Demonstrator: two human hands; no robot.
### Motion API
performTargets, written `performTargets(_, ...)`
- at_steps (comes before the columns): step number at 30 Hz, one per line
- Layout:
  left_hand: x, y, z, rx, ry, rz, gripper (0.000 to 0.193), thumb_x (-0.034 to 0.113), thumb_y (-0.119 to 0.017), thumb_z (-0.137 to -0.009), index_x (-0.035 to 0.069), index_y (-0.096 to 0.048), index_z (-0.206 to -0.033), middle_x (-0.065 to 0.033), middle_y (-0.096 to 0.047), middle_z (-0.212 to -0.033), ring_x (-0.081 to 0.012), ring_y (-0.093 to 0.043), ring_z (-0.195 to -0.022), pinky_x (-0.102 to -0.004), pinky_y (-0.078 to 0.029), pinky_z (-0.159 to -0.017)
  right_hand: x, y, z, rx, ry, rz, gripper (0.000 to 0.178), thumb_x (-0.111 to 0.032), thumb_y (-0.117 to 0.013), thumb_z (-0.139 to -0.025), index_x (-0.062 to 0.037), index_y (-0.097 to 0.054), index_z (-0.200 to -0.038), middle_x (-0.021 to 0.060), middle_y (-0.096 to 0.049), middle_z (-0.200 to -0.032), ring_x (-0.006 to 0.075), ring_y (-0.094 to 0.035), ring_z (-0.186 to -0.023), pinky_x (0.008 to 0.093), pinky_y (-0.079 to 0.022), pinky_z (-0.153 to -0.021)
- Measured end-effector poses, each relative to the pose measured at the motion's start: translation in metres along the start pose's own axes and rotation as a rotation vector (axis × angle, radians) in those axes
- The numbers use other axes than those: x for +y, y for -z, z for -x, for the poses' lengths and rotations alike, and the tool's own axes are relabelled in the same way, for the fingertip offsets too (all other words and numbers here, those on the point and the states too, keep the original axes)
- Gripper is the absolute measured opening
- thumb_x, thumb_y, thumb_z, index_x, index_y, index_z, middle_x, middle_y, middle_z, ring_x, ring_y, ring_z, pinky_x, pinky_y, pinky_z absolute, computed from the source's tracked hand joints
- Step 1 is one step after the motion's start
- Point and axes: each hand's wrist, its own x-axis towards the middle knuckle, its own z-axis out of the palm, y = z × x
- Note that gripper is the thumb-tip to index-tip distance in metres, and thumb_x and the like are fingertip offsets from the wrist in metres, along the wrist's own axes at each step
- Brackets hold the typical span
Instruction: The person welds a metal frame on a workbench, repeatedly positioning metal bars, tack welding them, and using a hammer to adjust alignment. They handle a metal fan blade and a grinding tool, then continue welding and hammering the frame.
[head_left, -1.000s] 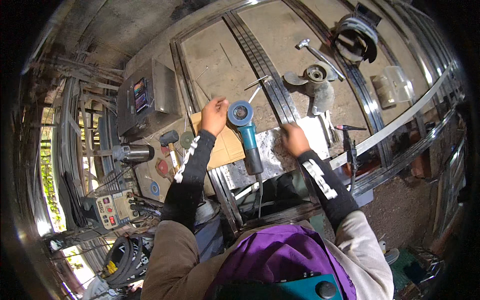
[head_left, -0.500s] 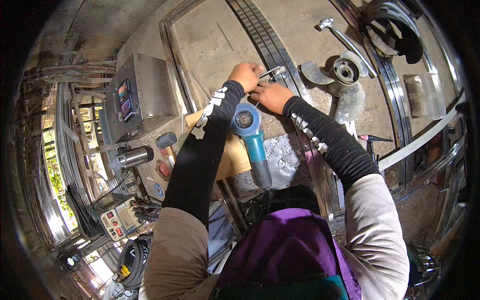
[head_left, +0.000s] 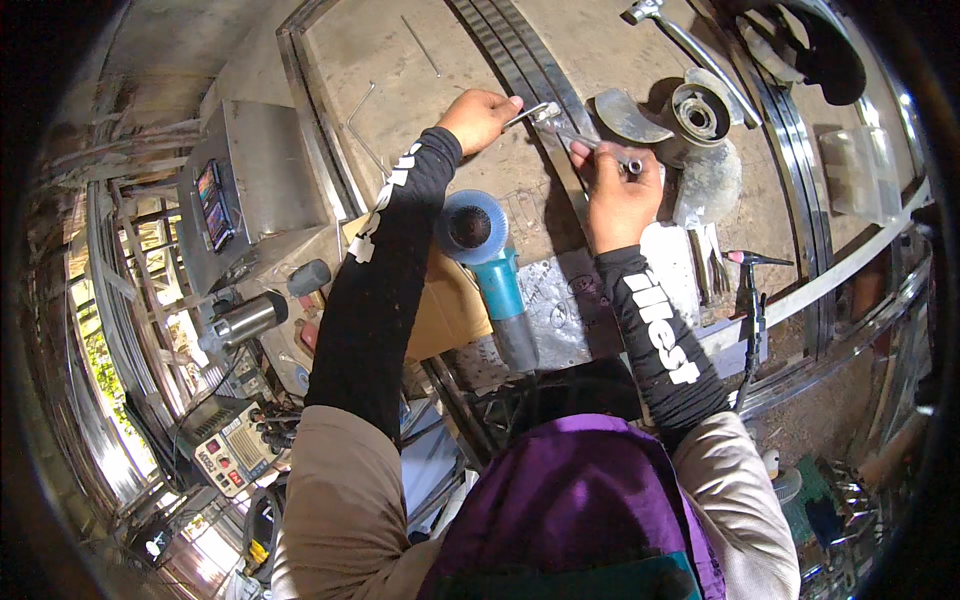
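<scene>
My left hand (head_left: 480,120) pinches a thin metal piece (head_left: 522,115). The piece's far end meets a small bright metal part (head_left: 547,111) over the dark steel rails. Just to the right, my right hand (head_left: 622,190) is closed around a slim metal rod-like tool (head_left: 632,166) with a round, socket-like end. This tool points toward the small part; whether they touch is hard to tell. A metal propeller (head_left: 712,195) lies to the right of my right hand. Below my hands rests a teal angle grinder (head_left: 497,290) with a round blue-rimmed head.
A hammer (head_left: 690,55) lies behind the propeller. A torch (head_left: 750,290) hangs at the right, beside a clear plastic box (head_left: 860,175). A phone (head_left: 213,205) leans on a metal box at left, near a steel tumbler (head_left: 250,320) and a welding machine (head_left: 232,452). Bent rods (head_left: 360,130) lie behind.
My right hand has moved right and turned, away from my left hand, and the rod-like tool now shows in its grip. My left hand keeps the thin piece. The whole view has shifted slightly.
</scene>
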Motion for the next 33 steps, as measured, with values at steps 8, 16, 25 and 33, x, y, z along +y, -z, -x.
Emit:
performTargets(8,0.003,-0.009,-0.005,0.024,-0.005,-0.012,0.039,0.032,-0.064,-0.100,-0.004,-0.075,-0.090,-0.0042,-0.069,-0.072,-0.0126,-0.058,-0.064,-0.0299,-0.049,-0.064,0.012,0.006,-0.009,0.076,-0.238,-0.011,0.009,0.006,-0.060,-0.093,0.0101,-0.052,-0.091,0.0266,-0.068,-0.093,0.0333,-0.075,-0.086,0.0336,-0.064,-0.071)
performTargets(16,0.005,-0.011,-0.005,0.039,0.071,0.027,0.036,0.028,-0.065,-0.099,-0.004,-0.076,-0.089,-0.0063,-0.069,-0.072,-0.0131,-0.059,-0.063,-0.0315,-0.048,-0.061,0.006,0.005,-0.019,0.076,-0.339,-0.028,0.009,0.008,-0.060,-0.092,0.0105,-0.052,-0.093,0.0249,-0.067,-0.092,0.0341,-0.075,-0.085,0.0336,-0.064,-0.067)
performTargets(25,0.021,-0.011,0.001,0.066,0.097,0.025,0.035,0.028,-0.066,-0.099,-0.003,-0.076,-0.087,-0.0063,-0.069,-0.070,-0.0139,-0.058,-0.062,-0.0326,-0.049,-0.061,0.002,0.006,-0.028,0.071,-0.383,0.001,0.012,0.007,-0.060,-0.093,0.0118,-0.050,-0.097,0.0259,-0.067,-0.096,0.0349,-0.075,-0.086,0.0330,-0.064,-0.067)
performTargets(33,0.016,-0.014,-0.001,0.092,0.078,0.057,0.031,0.024,-0.066,-0.099,-0.004,-0.076,-0.090,-0.0065,-0.069,-0.071,-0.0135,-0.057,-0.062,-0.0320,-0.048,-0.061,-0.002,0.007,-0.036,0.036,-0.412,0.221,0.017,-0.001,-0.065,-0.090,0.0118,-0.055,-0.095,0.0209,-0.069,-0.083,0.0271,-0.073,-0.065,0.0310,-0.057,-0.049)
